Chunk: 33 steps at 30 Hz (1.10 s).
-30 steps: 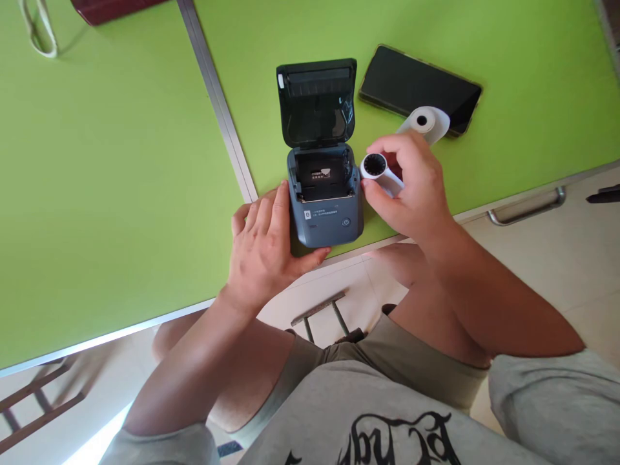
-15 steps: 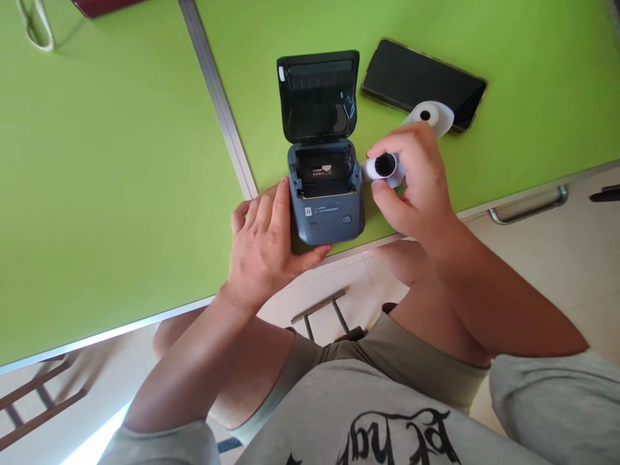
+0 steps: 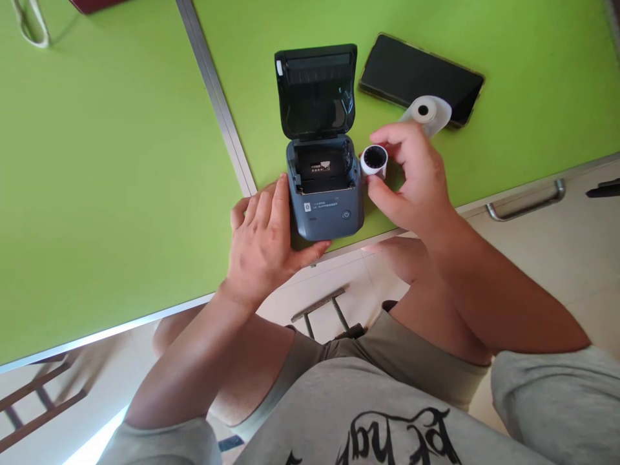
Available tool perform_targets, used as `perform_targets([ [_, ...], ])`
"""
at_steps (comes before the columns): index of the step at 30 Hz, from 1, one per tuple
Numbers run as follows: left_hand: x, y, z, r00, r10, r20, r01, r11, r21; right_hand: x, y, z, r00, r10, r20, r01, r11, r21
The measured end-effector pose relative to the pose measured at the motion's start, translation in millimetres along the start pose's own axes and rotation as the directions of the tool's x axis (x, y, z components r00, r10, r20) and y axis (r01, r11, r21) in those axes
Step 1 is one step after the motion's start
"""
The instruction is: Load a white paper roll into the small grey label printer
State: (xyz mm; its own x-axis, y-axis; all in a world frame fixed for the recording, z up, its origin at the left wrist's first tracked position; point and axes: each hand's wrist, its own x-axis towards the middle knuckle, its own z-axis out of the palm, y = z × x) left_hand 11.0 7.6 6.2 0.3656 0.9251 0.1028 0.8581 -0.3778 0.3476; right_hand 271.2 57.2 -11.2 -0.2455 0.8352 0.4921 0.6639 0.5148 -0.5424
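Head view: I have the right hand [image 3: 411, 177] pinching a small white roll [image 3: 374, 159], thumb and fingers clamped on its outside, dark core facing up. It sits just beside the right wall of the blue-grey device [image 3: 325, 216], mid-frame; the far fingertips are hidden, so I can't fully judge how much of the roll they cover. To handle it well, I'd pinch lightly so the paper doesn't slip, and hold it clear of that wall. The left hand [image 3: 261, 242] is spread against the device's left side, thumb along its near edge, a sensible brace. The lid [image 3: 317, 97] stands raised; the print inside the bay is too small to read. Upper right, a second roll [image 3: 426, 111] overlaps the phone [image 3: 419, 74]; contact is unclear. At upper left, a maroon object [image 3: 94, 5] is cut off.
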Motion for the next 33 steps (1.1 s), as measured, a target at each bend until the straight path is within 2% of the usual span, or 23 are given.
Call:
perform_targets([
  [3, 1, 0, -0.5, 1.0, -0.007, 0.014, 0.007, 1.0, -0.018, 1, 2, -2, 0.997, -0.019, 0.074, 0.019, 1.0, -0.006],
  [5, 1, 1, -1.0, 1.0, -0.014, 0.016, 0.014, 1.0, -0.014, 1, 2, -5, 0.996, -0.035, 0.084, 0.034, 0.999, 0.005],
  [7, 1, 1, -1.5, 1.0, -0.016, 0.018, 0.016, 1.0, -0.009, 2, -1, -7, 0.998, -0.051, 0.031, 0.05, 0.998, 0.029],
  [10, 1, 1, -2.2, 1.0, -0.017, 0.024, 0.017, 1.0, -0.015, 7, -11, -9, 0.987, -0.076, -0.14, 0.095, 0.987, 0.132],
  [12, 2, 1, -2.3, 1.0, -0.017, 0.026, 0.017, 1.0, -0.024, 14, -22, -9, 0.976, -0.061, -0.207, 0.096, 0.982, 0.164],
  [14, 1, 0, -2.1, 1.0, -0.014, 0.026, 0.014, 0.999, -0.031, 23, -35, -7, 0.984, -0.044, -0.171, 0.065, 0.991, 0.117],
  [18, 0, 1, -0.9, 1.0, -0.003, 0.015, 0.004, 0.999, -0.031, 39, -49, 2, 0.996, -0.079, 0.035, 0.079, 0.997, 0.015],
  [20, 0, 1, 0.0, 1.0, 0.005, 0.008, -0.005, 0.999, -0.034, 43, -50, 7, 0.994, -0.053, 0.101, 0.057, 0.997, -0.041],
  [23, -2, 0, 1.4, 1.0, 0.024, -0.013, -0.024, 0.999, -0.03, 45, -47, 10, 0.994, 0.003, 0.11, 0.008, 0.995, -0.096],
  [27, -2, 0, 1.9, 0.998, 0.047, -0.038, -0.047, 0.999, -0.012, 45, -44, 9, 0.998, -0.048, 0.036, 0.049, 0.998, -0.032],
  [33, -2, 0, 0.3, 0.999, 0.041, -0.017, -0.042, 0.999, -0.023, 45, -36, 15, 0.988, -0.05, 0.144, 0.046, 0.998, 0.031],
])
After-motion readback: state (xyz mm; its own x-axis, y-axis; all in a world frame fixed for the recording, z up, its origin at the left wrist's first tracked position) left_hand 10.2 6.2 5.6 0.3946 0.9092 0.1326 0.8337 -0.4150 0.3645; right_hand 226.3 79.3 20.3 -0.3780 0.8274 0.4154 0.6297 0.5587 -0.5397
